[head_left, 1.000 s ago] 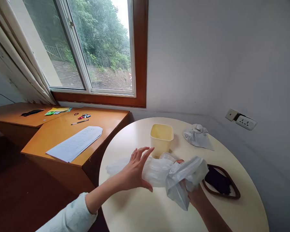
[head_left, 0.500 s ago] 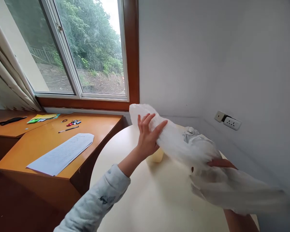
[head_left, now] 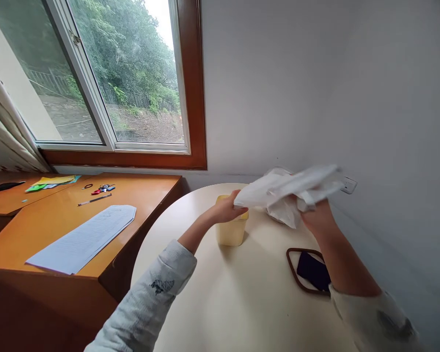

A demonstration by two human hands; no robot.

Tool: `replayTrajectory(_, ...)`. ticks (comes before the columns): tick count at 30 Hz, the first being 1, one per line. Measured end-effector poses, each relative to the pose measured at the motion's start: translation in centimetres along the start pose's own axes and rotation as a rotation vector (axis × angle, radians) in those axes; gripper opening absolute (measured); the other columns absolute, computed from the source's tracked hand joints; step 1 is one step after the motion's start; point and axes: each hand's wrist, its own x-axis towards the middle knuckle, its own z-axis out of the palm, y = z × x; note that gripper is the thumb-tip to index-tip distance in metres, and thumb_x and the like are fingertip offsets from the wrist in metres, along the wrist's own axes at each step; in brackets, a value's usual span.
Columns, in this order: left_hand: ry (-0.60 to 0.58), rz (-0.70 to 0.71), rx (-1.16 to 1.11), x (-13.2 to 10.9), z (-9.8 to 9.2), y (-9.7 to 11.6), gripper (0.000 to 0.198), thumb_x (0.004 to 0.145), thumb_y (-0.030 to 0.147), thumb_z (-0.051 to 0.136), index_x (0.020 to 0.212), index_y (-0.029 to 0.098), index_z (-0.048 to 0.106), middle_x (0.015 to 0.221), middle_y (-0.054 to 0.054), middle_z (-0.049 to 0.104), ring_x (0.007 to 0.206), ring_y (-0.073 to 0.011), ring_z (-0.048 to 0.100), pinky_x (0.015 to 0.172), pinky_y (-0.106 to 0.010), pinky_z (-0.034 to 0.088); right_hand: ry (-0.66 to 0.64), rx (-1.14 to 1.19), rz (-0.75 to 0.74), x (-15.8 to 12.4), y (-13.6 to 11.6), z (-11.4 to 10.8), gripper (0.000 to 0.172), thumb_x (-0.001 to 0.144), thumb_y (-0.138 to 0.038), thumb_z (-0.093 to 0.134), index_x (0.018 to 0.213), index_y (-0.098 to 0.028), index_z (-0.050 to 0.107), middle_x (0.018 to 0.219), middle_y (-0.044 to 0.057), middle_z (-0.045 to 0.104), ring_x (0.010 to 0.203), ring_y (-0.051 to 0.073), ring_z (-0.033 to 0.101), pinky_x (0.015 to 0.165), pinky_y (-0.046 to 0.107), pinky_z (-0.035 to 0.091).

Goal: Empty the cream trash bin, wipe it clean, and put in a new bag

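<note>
A crumpled white plastic bag [head_left: 267, 189] is stretched over the far part of the round table, slightly blurred. At its left end, my left hand [head_left: 226, 209] pinches the edge between thumb and fingers. My right hand [head_left: 317, 217] grips the bunched right side, its fingers partly covered by the plastic. Just below and behind my left hand stands a pale yellow container [head_left: 231, 233], its top partly hidden by that hand. Nearer my right forearm lies a brown rounded frame [head_left: 292, 271] with a folded dark cloth [head_left: 313, 270] inside its outline, partly covered by the arm.
The round cream table [head_left: 205, 303] meets the wall at the back. To the left, a wooden desk [head_left: 146, 188] bears paper sheets [head_left: 84, 239], a pen [head_left: 94, 199], keys [head_left: 103, 189] and coloured papers [head_left: 53, 182]. A wall socket [head_left: 349, 185] shows behind the bag.
The bag has been gathered from a long spread across the table into a shorter bunch farther back. My right hand has moved up and away, uncovering the brown frame and dark cloth. The container shows more.
</note>
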Motion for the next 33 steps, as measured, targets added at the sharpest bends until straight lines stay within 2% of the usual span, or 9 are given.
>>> replayTrajectory(5,0.069,0.008,-0.024,0.6,-2.8,-1.9,0.107,0.052,0.036,0.077,0.139,0.025,0.016,0.132,-0.013,0.039,0.114,-0.0307,0.044,0.090,-0.040,0.040,-0.259,0.040,0.001,5.6,0.1,4.3,0.026,0.062,-0.034,0.066,0.080,-0.016,0.063,0.081,0.005,0.065,0.082,0.022,0.058,0.072,0.032,0.047)
replayTrajectory(9,0.118,-0.057,0.071,0.2,-3.5,-4.0,0.104,0.053,0.037,0.077,0.138,0.026,0.019,0.126,-0.012,0.042,0.113,-0.0290,0.044,0.084,-0.036,0.044,-0.456,-0.101,0.108,7.5,2.5,7.7,0.018,0.058,-0.030,0.064,0.066,-0.015,0.062,0.066,0.001,0.062,0.070,0.018,0.056,0.061,0.026,0.044)
replayTrajectory(12,0.246,-0.186,0.229,0.0,-2.9,-5.2,0.096,0.052,0.038,0.077,0.133,0.021,0.028,0.120,-0.014,0.045,0.110,-0.0308,0.045,0.084,-0.037,0.043,-0.454,-0.156,0.128,7.9,3.9,9.1,0.014,0.057,-0.027,0.063,0.063,-0.015,0.061,0.062,-0.001,0.060,0.066,0.016,0.053,0.056,0.023,0.041)
replayTrajectory(17,0.306,-0.177,0.310,0.2,-1.0,-5.2,0.060,0.063,0.027,0.068,0.117,0.019,0.041,0.109,-0.013,0.055,0.104,-0.0313,0.050,0.089,-0.041,0.035,-0.376,-0.144,0.077,8.5,3.9,8.8,0.024,0.058,-0.027,0.061,0.080,-0.015,0.061,0.074,0.000,0.061,0.069,0.015,0.052,0.058,0.022,0.040)
replayTrajectory(20,0.205,-0.108,0.301,1.0,-0.3,-4.7,0.042,0.062,0.024,0.067,0.101,0.020,0.052,0.090,-0.007,0.063,0.091,-0.0292,0.057,0.090,-0.042,0.032,-0.339,-0.144,0.021,8.8,3.5,8.2,0.034,0.057,-0.028,0.064,0.087,-0.015,0.058,0.078,0.001,0.060,0.069,0.013,0.051,0.060,0.022,0.040)
replayTrajectory(24,0.032,-0.042,0.227,1.8,-1.3,-4.1,0.027,0.048,0.027,0.076,0.068,0.022,0.059,0.066,0.000,0.064,0.072,-0.0243,0.061,0.085,-0.038,0.038,-0.439,-0.262,0.071,8.5,4.1,7.9,0.032,0.056,-0.025,0.066,0.086,-0.017,0.058,0.079,0.001,0.062,0.071,0.014,0.053,0.062,0.022,0.040)
replayTrajectory(26,0.002,-0.027,0.182,1.6,-2.6,-3.7,0.028,0.050,0.034,0.075,0.071,0.022,0.062,0.071,-0.002,0.066,0.072,-0.0234,0.061,0.078,-0.034,0.042,-0.485,-0.306,0.091,8.1,4.4,7.9,0.031,0.053,-0.022,0.068,0.083,-0.018,0.060,0.079,0.001,0.063,0.072,0.015,0.053,0.063,0.024,0.040)
replayTrajectory(29,0.009,-0.008,-0.001,1.0,-4.6,-3.0,0.047,0.061,0.043,0.069,0.102,0.021,0.059,0.094,-0.007,0.065,0.080,-0.0215,0.061,0.072,-0.030,0.045,-0.523,-0.318,0.096,7.5,4.3,8.3,0.033,0.051,-0.020,0.071,0.082,-0.019,0.062,0.081,0.001,0.065,0.072,0.016,0.054,0.064,0.025,0.040)
replayTrajectory(33,0.199,-0.012,-0.388,0.3,-5.6,-1.9,0.049,0.064,0.041,0.068,0.104,0.015,0.058,0.093,-0.008,0.063,0.082,-0.0202,0.059,0.072,-0.031,0.045,-0.578,-0.277,0.090,7.0,2.9,9.2,0.029,0.052,-0.027,0.073,0.078,-0.019,0.063,0.077,0.000,0.065,0.071,0.016,0.055,0.062,0.024,0.041)
